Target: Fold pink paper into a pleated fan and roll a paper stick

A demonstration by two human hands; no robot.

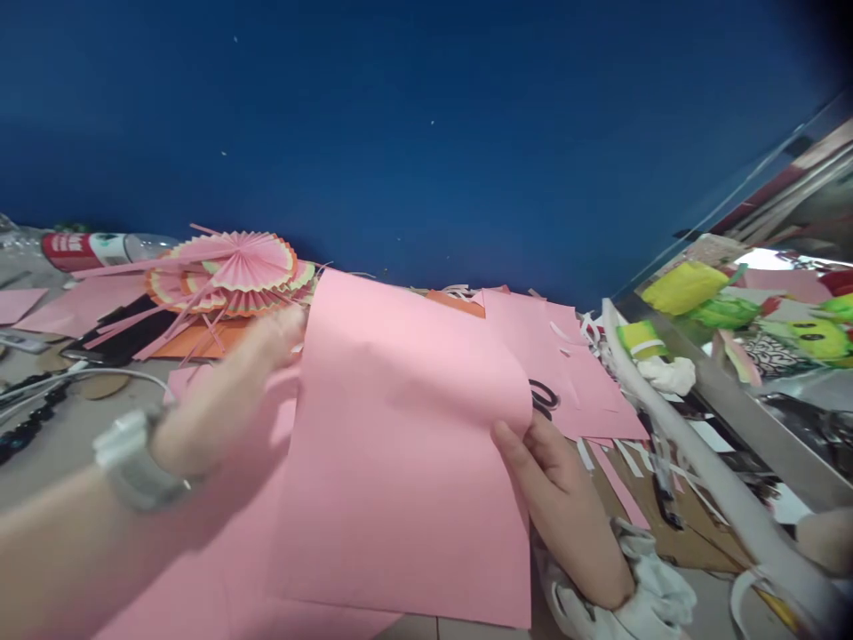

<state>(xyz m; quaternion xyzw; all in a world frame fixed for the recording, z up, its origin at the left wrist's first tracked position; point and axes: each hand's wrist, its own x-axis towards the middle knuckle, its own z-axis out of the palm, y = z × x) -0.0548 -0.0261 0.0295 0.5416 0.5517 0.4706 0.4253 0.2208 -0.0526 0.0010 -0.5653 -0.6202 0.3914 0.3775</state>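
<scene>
A large sheet of pink paper [406,462] is raised in front of me, its upper part bowed. My right hand [550,480] pinches its right edge between thumb and fingers. My left hand [246,382], smeared by motion, is beside the sheet's left edge; whether it touches the paper I cannot tell. Under both lies more pink paper [179,569] on the table. Black scissor handles [543,397] poke out just right of the held sheet, with further pink sheets [579,382] behind them.
Pleated pink paper fans [233,276] are piled at the back left, near a lying plastic bottle [86,251]. Paper strips and a cutter [666,498] lie on brown cardboard [619,498] at right. A white bar [699,462] runs along there, and a blue wall [426,133] stands behind.
</scene>
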